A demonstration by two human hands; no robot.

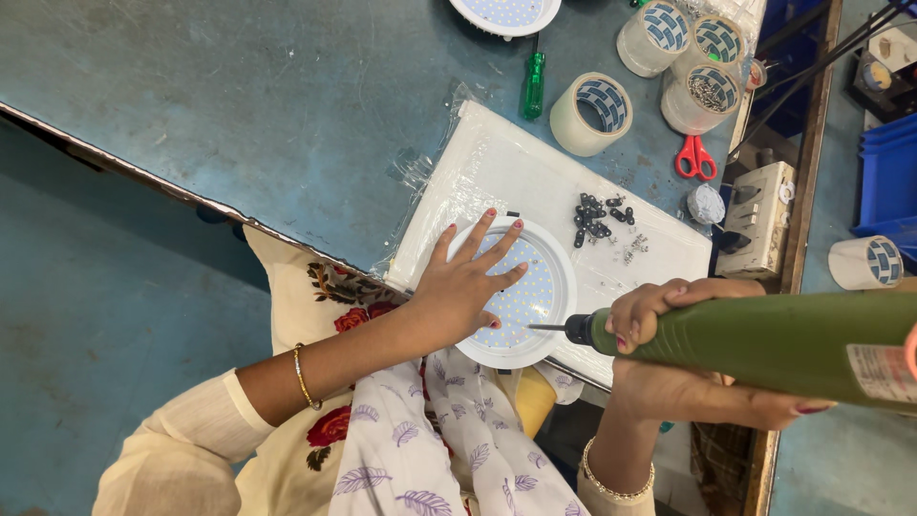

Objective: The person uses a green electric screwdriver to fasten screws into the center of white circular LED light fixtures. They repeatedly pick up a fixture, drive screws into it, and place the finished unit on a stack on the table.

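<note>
I see the left hand [468,287] flat on the round white LED panel [535,291], fingers [492,231] spread apart, pinning it to the white foam pad [535,177] on the blue worktop [239,105]. Right hand [659,311] has fingers wrapped tight round the green electric screwdriver [764,339], bit at the panel's right rim. Black screws [597,220] lie just beyond, tape rolls [592,113] and red scissors [694,156] further right.

Cream sleeves w/ floral print; gold bangles; red nails.
</note>
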